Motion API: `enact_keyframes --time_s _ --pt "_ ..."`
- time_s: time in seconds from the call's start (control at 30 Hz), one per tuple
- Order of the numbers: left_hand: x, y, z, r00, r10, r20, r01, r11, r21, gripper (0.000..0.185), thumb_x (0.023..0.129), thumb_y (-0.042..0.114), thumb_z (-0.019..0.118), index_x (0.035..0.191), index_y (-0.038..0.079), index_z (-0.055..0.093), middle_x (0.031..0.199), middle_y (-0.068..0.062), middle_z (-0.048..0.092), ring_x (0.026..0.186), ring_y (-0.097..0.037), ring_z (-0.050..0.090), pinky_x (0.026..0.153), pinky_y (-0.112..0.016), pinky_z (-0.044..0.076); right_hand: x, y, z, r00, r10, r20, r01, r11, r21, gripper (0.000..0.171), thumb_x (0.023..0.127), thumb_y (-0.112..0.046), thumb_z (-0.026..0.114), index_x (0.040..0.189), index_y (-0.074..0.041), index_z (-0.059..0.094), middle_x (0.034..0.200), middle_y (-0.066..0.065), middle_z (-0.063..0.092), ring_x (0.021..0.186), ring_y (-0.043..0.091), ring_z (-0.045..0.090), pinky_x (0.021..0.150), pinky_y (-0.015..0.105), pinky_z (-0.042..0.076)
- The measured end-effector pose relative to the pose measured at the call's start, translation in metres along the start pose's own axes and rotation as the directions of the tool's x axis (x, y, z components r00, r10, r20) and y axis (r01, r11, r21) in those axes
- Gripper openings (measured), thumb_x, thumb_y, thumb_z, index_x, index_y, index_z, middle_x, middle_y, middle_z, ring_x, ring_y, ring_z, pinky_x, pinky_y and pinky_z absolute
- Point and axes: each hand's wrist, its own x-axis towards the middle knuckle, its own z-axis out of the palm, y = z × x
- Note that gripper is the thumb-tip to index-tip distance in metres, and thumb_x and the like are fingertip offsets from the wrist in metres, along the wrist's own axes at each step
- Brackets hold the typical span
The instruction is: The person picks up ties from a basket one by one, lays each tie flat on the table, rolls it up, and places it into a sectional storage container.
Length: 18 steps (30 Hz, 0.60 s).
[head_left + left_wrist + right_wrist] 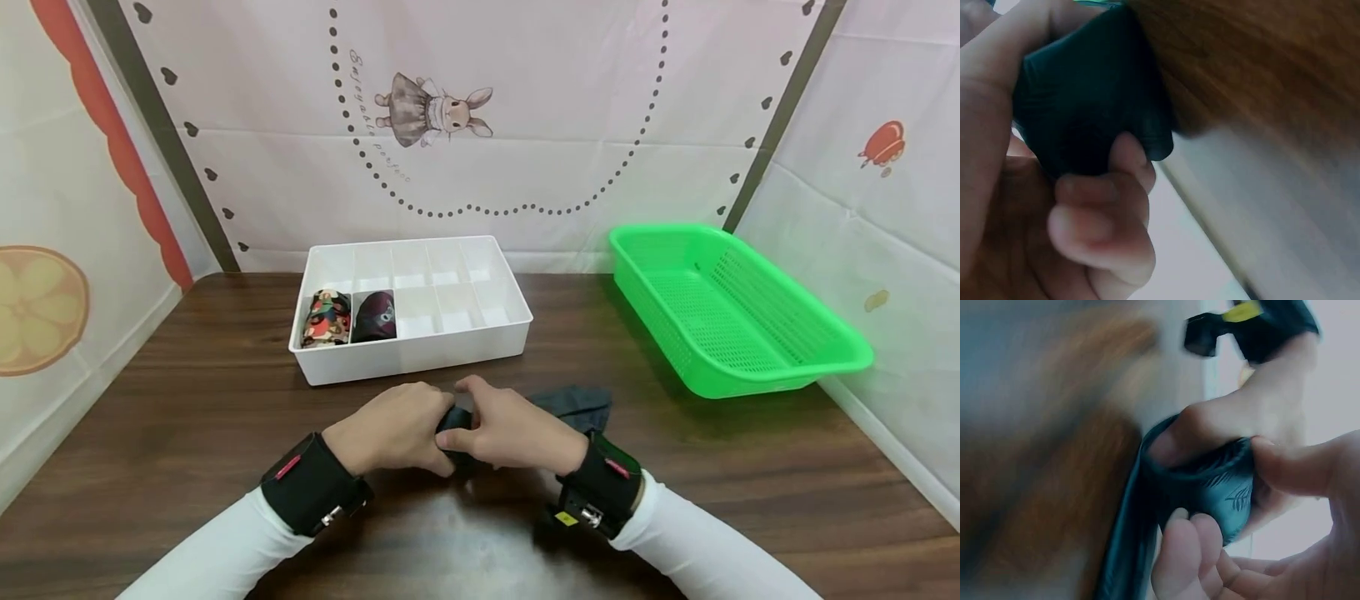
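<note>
Both hands meet over the table on a dark teal cloth garment, partly rolled up. Its rolled part [454, 419] sits between the hands, and a loose flat end [576, 406] trails out to the right behind the right hand. My left hand [393, 427] grips the roll, with a digit inside its open end in the right wrist view. My right hand [513, 427] pinches the roll between thumb and fingers. Seen from the left wrist, the smooth cloth [1088, 94] lies against curled fingertips. A small leaf-like print shows on the roll [1216, 500] in the right wrist view.
Behind the hands stands a white divided box [420, 357]. Its two front left compartments hold a colourful patterned rolled cloth [327, 317] and a dark maroon one [375, 317]. At the right is a green perforated basket [780, 381]. Printed sheets [525, 100] surround the wooden table [172, 433].
</note>
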Motion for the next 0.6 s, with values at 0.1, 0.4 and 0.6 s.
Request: enact_keyframes --time_s 0.1,0.4,0.6 --pt "-0.001 -0.001 -0.002 0.999 -0.034 0.008 0.034 0.999 0.011 0.030 0.069 0.025 0.087 0.083 0.016 0.063 0.071 0.007 0.057 0.062 -0.011 0.052 0.059 -0.032 0.046 0.002 -0.006 0.003 1.000 -0.017 -0.005 0.017 0.999 -0.027 0.076 0.102 -0.042 0.072 0.157 -0.001 0.039 0.067 0.002 0.058 0.053 0.017 0.055 0.053 0.031 0.041" --pt "-0.003 0.000 -0.006 0.999 -0.031 -0.009 0.032 0.995 0.099 0.055 0.071 0.051 0.090 0.106 0.015 0.065 0.086 0.008 0.060 0.075 -0.011 0.056 0.067 -0.034 0.050 0.011 0.024 -0.015 0.977 0.006 0.211 -0.071 0.951 0.300 0.050 0.104 -0.014 0.069 0.147 0.000 0.047 0.096 0.012 0.071 0.070 0.022 0.068 0.065 0.036 0.059" --pt "-0.002 -0.002 0.000 1.000 -0.015 -0.011 0.016 0.998 0.059 0.058 0.074 0.042 0.090 0.114 0.008 0.066 0.091 0.004 0.061 0.076 -0.013 0.055 0.069 -0.034 0.049 0.011 0.035 -0.018 0.969 -0.037 0.243 -0.069 0.909 0.411 0.056 0.104 -0.011 0.069 0.150 0.004 0.042 0.102 0.016 0.072 0.076 0.026 0.072 0.073 0.040 0.062"
